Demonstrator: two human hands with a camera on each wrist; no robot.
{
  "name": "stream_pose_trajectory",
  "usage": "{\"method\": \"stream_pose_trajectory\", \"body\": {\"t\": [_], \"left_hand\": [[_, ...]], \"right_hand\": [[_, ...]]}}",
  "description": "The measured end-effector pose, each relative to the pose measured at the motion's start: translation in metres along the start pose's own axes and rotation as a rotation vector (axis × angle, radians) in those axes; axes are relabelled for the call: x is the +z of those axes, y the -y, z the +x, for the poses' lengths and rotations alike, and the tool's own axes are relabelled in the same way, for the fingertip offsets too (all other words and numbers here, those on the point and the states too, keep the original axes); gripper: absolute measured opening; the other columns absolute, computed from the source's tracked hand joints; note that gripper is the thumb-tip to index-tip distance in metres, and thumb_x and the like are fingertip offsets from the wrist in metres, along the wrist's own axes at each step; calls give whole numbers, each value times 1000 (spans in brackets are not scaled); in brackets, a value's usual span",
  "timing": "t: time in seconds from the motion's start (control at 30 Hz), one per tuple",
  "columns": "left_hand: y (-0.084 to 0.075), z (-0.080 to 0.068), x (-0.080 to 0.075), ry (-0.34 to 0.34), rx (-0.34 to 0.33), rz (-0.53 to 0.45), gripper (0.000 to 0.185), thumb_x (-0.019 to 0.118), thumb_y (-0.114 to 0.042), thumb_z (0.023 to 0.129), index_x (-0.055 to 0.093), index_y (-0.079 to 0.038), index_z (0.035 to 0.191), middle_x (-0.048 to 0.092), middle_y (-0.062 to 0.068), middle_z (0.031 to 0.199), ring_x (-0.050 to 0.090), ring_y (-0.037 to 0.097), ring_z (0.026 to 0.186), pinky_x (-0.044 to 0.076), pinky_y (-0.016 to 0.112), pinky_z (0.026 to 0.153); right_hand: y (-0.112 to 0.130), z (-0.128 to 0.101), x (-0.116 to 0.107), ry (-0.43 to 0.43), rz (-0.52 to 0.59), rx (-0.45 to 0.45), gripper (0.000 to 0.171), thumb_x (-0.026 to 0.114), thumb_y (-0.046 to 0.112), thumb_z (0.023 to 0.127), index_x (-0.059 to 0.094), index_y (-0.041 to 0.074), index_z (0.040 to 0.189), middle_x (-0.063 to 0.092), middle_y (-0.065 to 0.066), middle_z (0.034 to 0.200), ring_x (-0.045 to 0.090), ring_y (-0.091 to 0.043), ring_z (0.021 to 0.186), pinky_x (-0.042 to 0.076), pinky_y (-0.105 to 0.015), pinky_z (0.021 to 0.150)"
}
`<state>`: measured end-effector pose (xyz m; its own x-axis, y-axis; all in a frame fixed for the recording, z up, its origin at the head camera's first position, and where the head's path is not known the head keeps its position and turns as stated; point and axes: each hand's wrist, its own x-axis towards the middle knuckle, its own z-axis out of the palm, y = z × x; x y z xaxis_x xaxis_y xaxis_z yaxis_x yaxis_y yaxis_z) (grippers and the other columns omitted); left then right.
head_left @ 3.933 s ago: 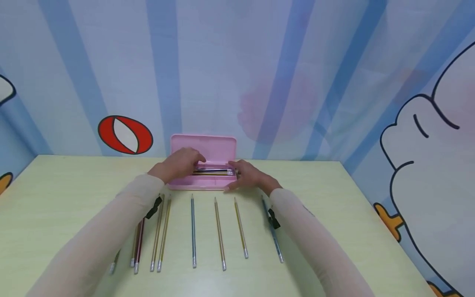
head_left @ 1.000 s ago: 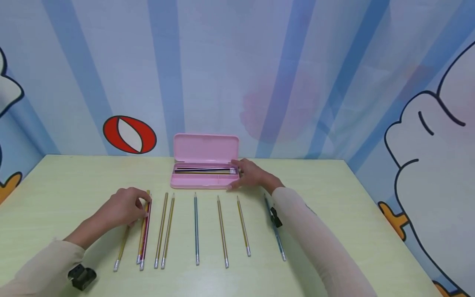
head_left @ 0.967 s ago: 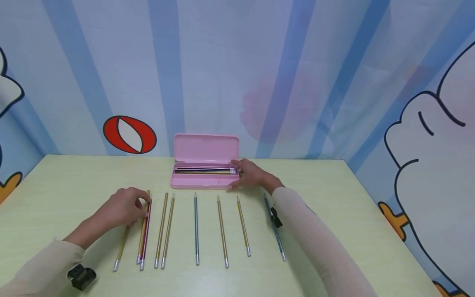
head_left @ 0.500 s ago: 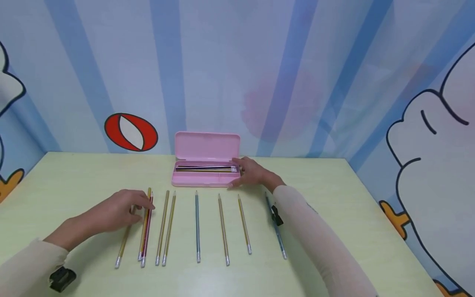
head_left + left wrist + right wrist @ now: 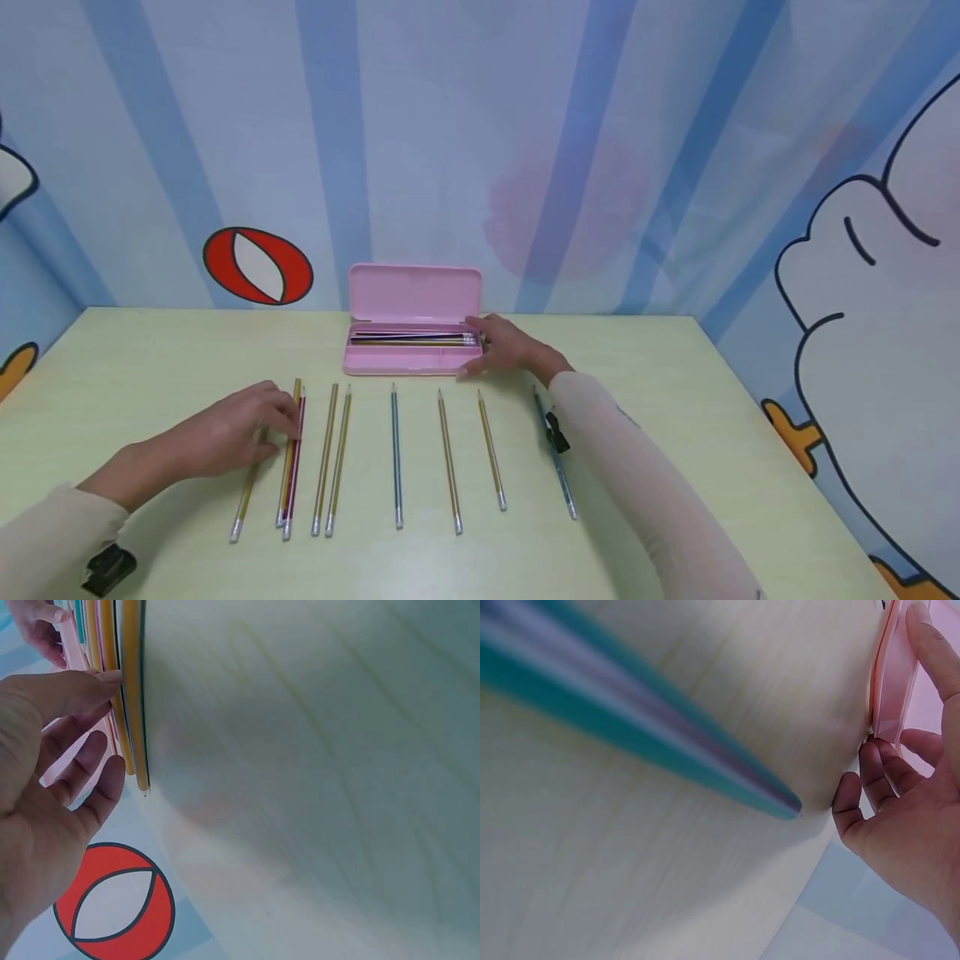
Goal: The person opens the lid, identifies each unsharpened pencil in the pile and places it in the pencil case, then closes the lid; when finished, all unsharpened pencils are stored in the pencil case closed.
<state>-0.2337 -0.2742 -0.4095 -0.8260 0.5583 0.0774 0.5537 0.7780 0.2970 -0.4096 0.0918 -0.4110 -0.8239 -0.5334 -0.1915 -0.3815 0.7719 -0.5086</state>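
Note:
In the head view, my left hand (image 5: 240, 429) is low over the left group of pencils, fingers bent down. Its fingertips overlap a gold pencil (image 5: 285, 487) and a dark red pencil (image 5: 293, 492) lying side by side. Another gold pencil (image 5: 243, 504) passes partly hidden beneath the hand. In the left wrist view the thumb is right by the gold pencils, the other fingers loosely bent and spread. My right hand (image 5: 506, 343) grips the right end of a pink pencil case (image 5: 390, 362), thumb at its front edge. The case's lid stands raised; several pencils (image 5: 412, 340) lie inside.
Farther right on the table (image 5: 660, 433) lie two gold pencils as a pair, a blue pencil (image 5: 397, 467), two separate gold pencils, and a blue pencil (image 5: 558, 467) partly under the right sleeve. A patterned curtain (image 5: 420, 150) hangs behind the table's back edge.
My left hand left the case for the left pencils, lifted its fingers off the red one half a second ago, and has lowered them again. The right hand keeps its place.

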Motion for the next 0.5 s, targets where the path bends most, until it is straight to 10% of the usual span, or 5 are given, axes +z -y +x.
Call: {"method": "stream_pose_trajectory", "body": {"t": [0.5], "left_hand": [[0, -2, 2, 4, 88, 21, 33, 83, 0, 75, 79, -18, 101, 69, -10, 101, 58, 13, 96, 56, 33, 83]], "right_hand": [[2, -3, -1, 12, 5, -3, 99, 81, 37, 83, 23, 14, 160, 36, -20, 155, 41, -34, 139, 34, -49, 118]]}}
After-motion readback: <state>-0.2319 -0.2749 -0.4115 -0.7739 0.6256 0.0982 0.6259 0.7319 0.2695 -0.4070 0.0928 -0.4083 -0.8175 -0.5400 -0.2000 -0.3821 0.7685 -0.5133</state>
